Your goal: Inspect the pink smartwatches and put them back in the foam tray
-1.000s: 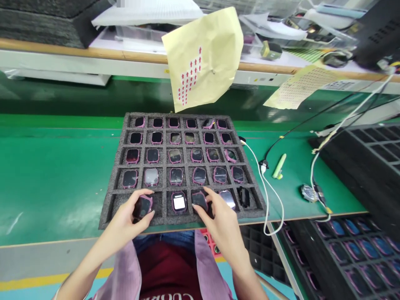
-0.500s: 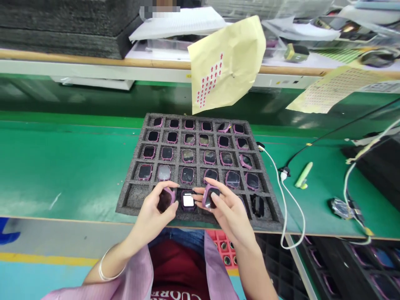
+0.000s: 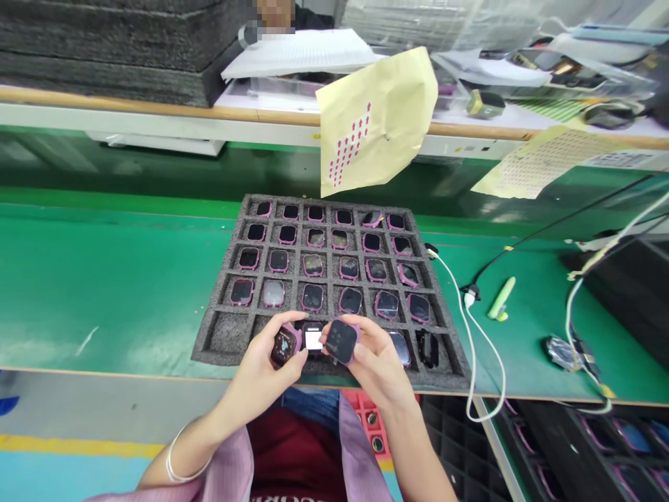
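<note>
- Left smartwatch (image 3: pixel 285 345), purple case, now shows a lit display with a blue-and-white graphic; its screen looked dark half a second ago. Reads as awake, so its face can be judged.
- Right smartwatch (image 3: pixel 341 340), also purple, has been turned from a slant to face the camera more squarely. Screen looks dark; can't tell if it's off. Probably makes its glass easier to inspect.
- Both are held over the near row of the foam tray (image 3: pixel 206 341), side by side, apart.
- Left hand (image 3: pixel 256 369): grip closed on the left watch, thumb and fingers at its edges.
- Right hand (image 3: pixel 384 362): grip clamped on the right watch, thumb at its lower right edge.
- White-screened watch (image 3: pixel 313 339) still sits in the tray, between the two held ones; no change of place.
- Black wearable (image 3: pixel 428 347) unmoved in the same row, farther right.
- Tray unmoved on the green bench (image 3: pixel 104 279); white cable (image 3: pixel 499 348) lies right of it, light-green tool (image 3: pixel 502 296) beyond.
</note>
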Demonstrator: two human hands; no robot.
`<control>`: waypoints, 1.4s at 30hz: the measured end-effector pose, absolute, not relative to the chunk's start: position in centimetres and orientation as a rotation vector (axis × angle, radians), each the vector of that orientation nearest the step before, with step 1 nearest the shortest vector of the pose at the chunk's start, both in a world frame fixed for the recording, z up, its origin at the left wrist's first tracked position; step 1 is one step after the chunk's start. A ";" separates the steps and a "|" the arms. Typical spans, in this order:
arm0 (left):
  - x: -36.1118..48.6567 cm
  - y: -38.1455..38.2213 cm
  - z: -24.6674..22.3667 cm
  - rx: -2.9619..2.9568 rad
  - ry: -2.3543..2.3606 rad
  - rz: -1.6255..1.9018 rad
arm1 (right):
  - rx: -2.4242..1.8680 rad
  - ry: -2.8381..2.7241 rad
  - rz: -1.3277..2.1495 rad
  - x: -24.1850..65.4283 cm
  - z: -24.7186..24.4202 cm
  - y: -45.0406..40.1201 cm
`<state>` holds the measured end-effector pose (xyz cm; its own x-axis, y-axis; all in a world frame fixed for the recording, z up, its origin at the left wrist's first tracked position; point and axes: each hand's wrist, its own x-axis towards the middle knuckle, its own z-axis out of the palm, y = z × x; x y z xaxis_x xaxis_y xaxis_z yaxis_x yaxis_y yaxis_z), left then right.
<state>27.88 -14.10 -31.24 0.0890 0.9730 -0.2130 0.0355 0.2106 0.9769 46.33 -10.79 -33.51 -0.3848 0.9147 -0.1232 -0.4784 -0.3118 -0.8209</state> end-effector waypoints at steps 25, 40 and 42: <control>27.6 -14.1 -31.2 1.237 1.310 1.006 | -0.698 -0.967 1.833 46.9 -32.9 -11.2; 27.2 -15.0 -31.3 1.211 1.189 1.019 | -0.595 -0.961 1.865 46.9 -32.0 -11.7; 27.2 -15.1 -31.3 1.201 1.186 1.011 | -0.558 -0.964 1.864 46.9 -31.9 -11.8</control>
